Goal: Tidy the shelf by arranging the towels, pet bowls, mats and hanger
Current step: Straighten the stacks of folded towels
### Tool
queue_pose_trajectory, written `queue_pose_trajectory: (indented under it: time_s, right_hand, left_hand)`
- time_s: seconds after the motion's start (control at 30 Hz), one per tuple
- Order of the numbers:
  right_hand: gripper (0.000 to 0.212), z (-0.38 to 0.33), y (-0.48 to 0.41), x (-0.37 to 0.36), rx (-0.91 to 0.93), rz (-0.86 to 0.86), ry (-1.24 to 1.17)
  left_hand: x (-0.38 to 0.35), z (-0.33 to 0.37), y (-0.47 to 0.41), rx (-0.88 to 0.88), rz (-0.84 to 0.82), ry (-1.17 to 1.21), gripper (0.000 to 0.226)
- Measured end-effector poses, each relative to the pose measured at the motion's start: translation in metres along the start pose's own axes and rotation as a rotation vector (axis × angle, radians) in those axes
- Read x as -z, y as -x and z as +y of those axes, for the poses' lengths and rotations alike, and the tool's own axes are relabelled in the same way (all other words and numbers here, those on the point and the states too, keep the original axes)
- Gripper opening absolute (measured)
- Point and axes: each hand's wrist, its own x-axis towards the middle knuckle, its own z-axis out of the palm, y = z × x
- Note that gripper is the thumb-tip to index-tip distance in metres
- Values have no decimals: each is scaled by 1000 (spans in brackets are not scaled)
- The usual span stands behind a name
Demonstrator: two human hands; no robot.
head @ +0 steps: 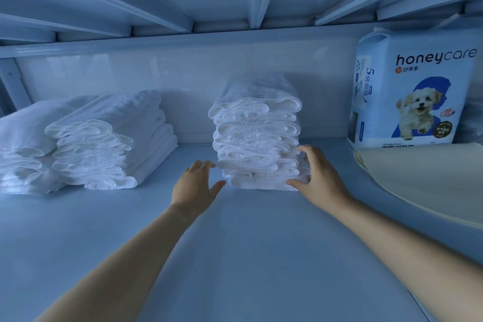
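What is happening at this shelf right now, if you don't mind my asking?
A person is tidying towels on the shelf. Their right hand grips the right side of the middle stack of towels, with the thumb low in front and the fingers curled round the corner. Their left hand is open just left of that stack; I cannot tell if it touches. More folded towels sit further left. A pack of pet pads stands at the right, behind a pale mat.

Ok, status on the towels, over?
Left grip open beside middle towel stack. Right grip holds its right front corner. Stack upright, apart from the other towels. Mat lies close on the right.
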Motion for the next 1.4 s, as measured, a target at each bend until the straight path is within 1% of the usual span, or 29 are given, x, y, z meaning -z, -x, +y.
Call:
queue_pose_trajectory:
  time_s: [0.1,0.17,0.23,0.37,0.53,0.77,0.93,1.13,1.27,1.33,1.4]
  right_hand:
    - [93,-6,0,-5,-77,-37,-13]
    - [99,-8,2,-7,-89,-60,-16]
    - [101,-8,4,-8,-93,-78,-10]
    - [102,-4,4,-9,-76,-107,31]
    - [103,-5,2,-12,-80,-109,-8]
    - [103,-8,-1,-17,-77,-104,53]
    - [101,-20,0,-26,-41,-120,49]
    - [100,-48,-8,-49,6,-181,8]
    - [102,-65,-21,-61,33,-247,-26]
    - [102,-66,-23,-61,43,-275,-50]
    - [100,-62,-23,-58,70,-285,-47]
  left_hand:
    - [-2,-2,-11,59,-65,133,77]
    - [-4,0,-17,56,-138,216,93]
    - [-8,4,-19,23,-182,274,98]
    - [-18,17,-21,-13,-166,330,92]
    - [-27,27,-18,31,-81,385,68]
    - [-24,22,-12,-7,-55,335,68]
    - [-14,6,-1,-5,-51,298,70]
    - [9,-31,12,11,-31,240,75]
    - [28,-51,13,63,-15,259,77]
    - [33,-55,15,50,7,223,73]
    - [35,-54,20,-22,76,155,60]
